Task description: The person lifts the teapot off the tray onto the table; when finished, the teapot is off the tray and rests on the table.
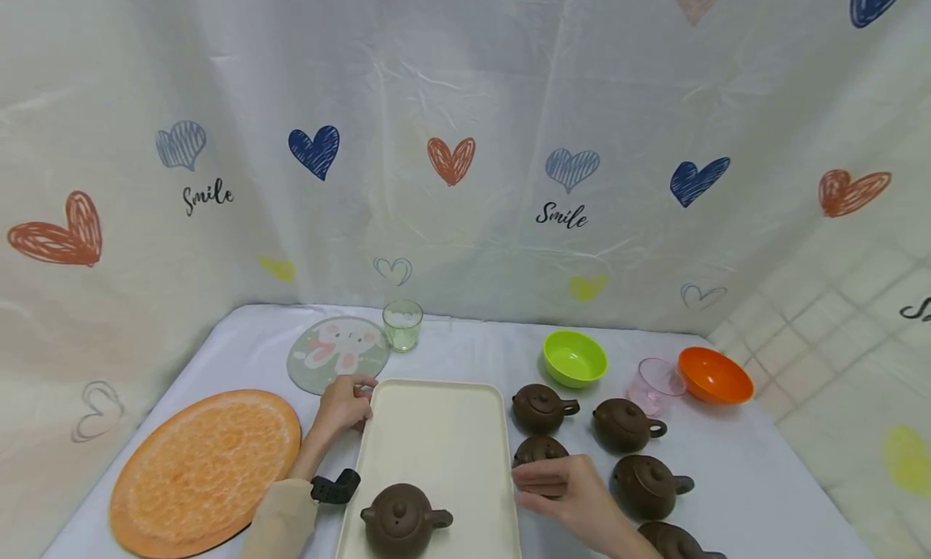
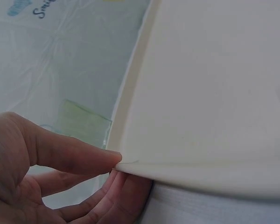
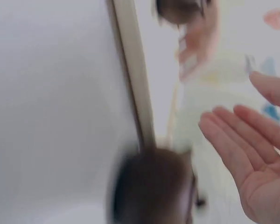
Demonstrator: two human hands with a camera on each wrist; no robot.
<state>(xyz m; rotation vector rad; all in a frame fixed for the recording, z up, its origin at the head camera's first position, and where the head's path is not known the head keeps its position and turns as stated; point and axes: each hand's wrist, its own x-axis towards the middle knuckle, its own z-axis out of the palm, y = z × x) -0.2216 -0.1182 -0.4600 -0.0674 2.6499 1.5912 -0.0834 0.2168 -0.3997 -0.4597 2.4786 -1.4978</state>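
A cream tray [image 1: 436, 446] lies in the middle of the table with one brown teapot [image 1: 403, 520] on its near end. My left hand [image 1: 358, 404] pinches the tray's far left corner; in the left wrist view the thumb [image 2: 79, 156] lies on the rim of the tray [image 2: 214, 93] and the fingers [image 2: 128, 191] are tucked under it. My right hand [image 1: 537, 488] hovers with straight fingers just right of the tray, beside a second teapot [image 1: 538, 450]. The right wrist view is blurred: open fingers [image 3: 238, 149], a dark teapot [image 3: 154, 191], the tray's rim [image 3: 135, 93].
Several more brown teapots [image 1: 625, 424] stand right of the tray. Behind them are a green bowl [image 1: 575, 357], a pink cup [image 1: 657, 385] and an orange bowl [image 1: 715, 375]. At the left lie an orange round mat [image 1: 200, 470], a bunny mat [image 1: 338, 353] and a clear glass [image 1: 402, 325].
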